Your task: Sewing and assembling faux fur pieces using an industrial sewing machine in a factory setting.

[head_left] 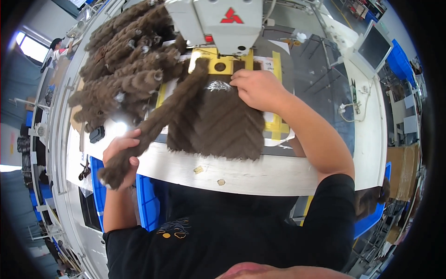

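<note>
My left hand (pixel 121 151) is wrapped round the near end of a long brown fur strip (pixel 169 109), which runs up and rightward to a yellow clamp plate (pixel 222 66). The plate sits beneath the white head of a sewing machine (pixel 227 23). A flat brown fur panel (pixel 223 123) with slanting ridges lies in front of it, and silvery shiny material (pixel 218 85) shows at its far edge. My right hand (pixel 260 89) rests at the plate's right front corner, fingertips bunched against the panel's far edge; whatever they pinch is hidden.
A large heap of rolled brown fur strips (pixel 130 65) lies at the left. A small black box (pixel 96 134) stands near it. Blue bins (pixel 149 202) sit below the white table edge (pixel 223 174). At the right are a monitor (pixel 373 49) and a cardboard box (pixel 402 172).
</note>
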Demonstrator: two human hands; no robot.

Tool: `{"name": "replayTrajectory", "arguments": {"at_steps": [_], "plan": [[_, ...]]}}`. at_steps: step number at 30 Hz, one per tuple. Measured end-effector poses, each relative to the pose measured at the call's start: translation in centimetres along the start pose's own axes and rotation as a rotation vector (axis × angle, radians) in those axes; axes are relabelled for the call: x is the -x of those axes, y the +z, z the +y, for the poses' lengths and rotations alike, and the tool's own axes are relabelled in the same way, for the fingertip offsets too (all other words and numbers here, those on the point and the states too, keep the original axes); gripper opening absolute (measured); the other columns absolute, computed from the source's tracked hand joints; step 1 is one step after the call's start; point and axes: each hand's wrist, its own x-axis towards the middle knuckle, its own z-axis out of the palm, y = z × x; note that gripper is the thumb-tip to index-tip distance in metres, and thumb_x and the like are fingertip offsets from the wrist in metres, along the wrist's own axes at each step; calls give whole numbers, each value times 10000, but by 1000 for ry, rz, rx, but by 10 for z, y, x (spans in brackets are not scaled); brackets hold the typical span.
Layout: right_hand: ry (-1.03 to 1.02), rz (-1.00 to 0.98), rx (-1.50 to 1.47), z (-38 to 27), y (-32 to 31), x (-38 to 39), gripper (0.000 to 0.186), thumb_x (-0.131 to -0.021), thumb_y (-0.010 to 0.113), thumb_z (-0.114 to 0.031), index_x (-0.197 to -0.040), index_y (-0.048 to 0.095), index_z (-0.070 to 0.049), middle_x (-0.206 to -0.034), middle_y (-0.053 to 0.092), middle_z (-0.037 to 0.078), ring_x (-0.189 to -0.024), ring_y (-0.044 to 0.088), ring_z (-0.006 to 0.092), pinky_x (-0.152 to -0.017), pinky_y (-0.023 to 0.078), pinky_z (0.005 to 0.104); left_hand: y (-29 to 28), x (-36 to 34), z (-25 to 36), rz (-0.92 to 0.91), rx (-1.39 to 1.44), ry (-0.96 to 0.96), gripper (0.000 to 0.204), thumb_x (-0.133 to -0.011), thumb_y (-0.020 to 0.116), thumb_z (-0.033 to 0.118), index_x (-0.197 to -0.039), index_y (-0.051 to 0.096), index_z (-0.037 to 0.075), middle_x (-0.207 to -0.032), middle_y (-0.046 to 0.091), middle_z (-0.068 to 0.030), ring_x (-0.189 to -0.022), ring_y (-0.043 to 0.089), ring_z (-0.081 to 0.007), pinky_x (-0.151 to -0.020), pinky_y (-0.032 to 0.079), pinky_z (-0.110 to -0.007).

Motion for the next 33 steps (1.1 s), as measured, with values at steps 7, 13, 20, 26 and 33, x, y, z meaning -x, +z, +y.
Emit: {"name": "replayTrajectory", "arguments": {"at_steps": [7,13,20,26,33], "plan": [[49,-74,-304,-56,-15,-7,199,-911,664,-163,-1017,761,-25,-1012,751,107,-933,725,286,-815,568,379,-10,23,10,93,75,55,419,-932,767,365,-1065,720,-29,-1080,729,-238,-941,701,-310,-833,552,-392],[588,-670,-1144,-134,-5,-16,471,-1018,646,-443,-1053,758,13,-882,759,63,-591,572,95,-527,461,253,-1,20,40,-150,-232,410,510,-773,859,401,-1092,759,15,-1022,751,-121,-807,667,-248,-691,540,-351],[665,-743,-1392,-189,9,-4,496,-1015,656,-460,-887,708,16,-781,716,74,-517,516,76,-454,408,240,10,20,55,-296,-326,536,376,-795,850,285,-1062,765,34,-1051,740,-72,-832,654,-207,-728,534,-340],[699,-642,-1588,-214,27,20,396,-987,726,-358,-809,687,-6,-718,678,57,-513,511,64,-442,380,228,15,36,52,-184,-260,622,282,-794,865,226,-963,763,24,-910,707,-49,-767,648,-188,-648,523,-308],[670,-681,-1633,-231,17,31,360,-988,729,-329,-795,691,-28,-682,659,38,-516,516,55,-453,367,219,14,45,52,-147,-193,725,170,-708,829,22,-831,715,-4,-792,644,-56,-663,594,-172,-556,458,-294]]}}
